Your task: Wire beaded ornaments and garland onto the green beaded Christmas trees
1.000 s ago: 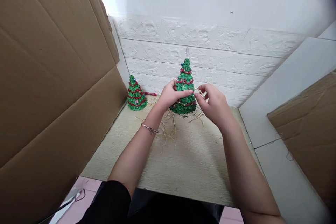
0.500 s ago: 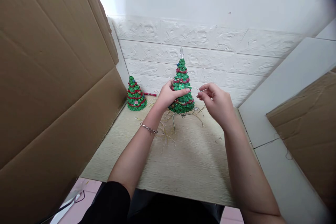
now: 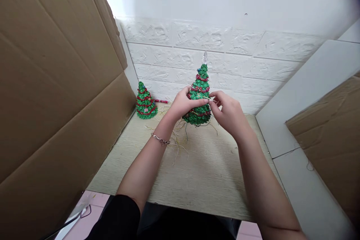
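A small green glittery Christmas tree (image 3: 200, 111) with red garlands and a clear pointed tip leans slightly to the right over the table. My left hand (image 3: 184, 103) is closed round its left side, the thumb lying across the front. At the tree's right side, my right hand (image 3: 226, 112) pinches a thin whitish cord (image 3: 214, 101) close to the left thumb tip. The fingertips of both hands nearly meet there. Part of the cord is hidden by the fingers. More thin cords (image 3: 177, 144) lie loose on the table below and left of the tree.
Another, shorter green tree (image 3: 146, 107) stands at the left back, with a red pen-like stick (image 3: 161, 101) beside it. Cardboard (image 3: 64, 93) walls off the left side. A white brick-patterned wall (image 3: 152, 53) rises behind the table (image 3: 197, 180); white panels (image 3: 303, 120) stand at the right.
The tree has shifted right and tilted, with my left hand moving along. My right hand has come left, up against the tree, and less of the cord shows between the hands.
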